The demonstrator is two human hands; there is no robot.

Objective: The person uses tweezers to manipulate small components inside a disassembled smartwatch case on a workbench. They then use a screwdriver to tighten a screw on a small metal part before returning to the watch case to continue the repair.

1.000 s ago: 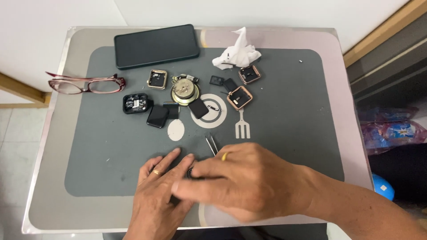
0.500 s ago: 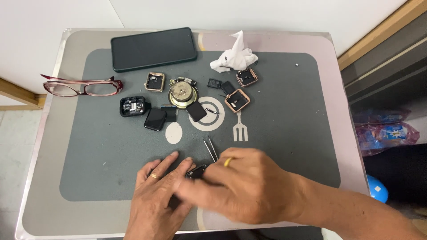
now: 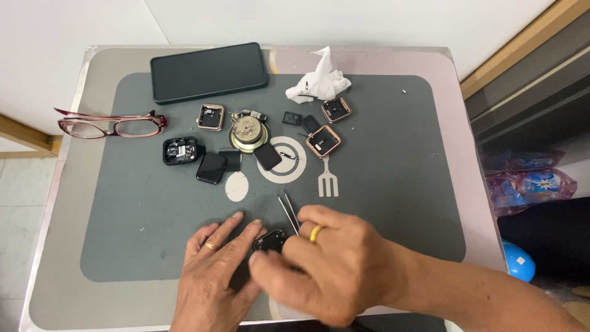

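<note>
Black watch case [image 3: 269, 241] pinched between both hands [image 3: 276, 270]; tweezers [image 3: 287, 212] in right, tips pointing away.

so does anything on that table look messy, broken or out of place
Mostly the watch parts: opened square cases, loose black screens and small bits lie scattered across the grey mat, all taken apart. A crumpled white tissue sits among them. The left hand and right hand hold another small black part beside the tweezers.
</note>
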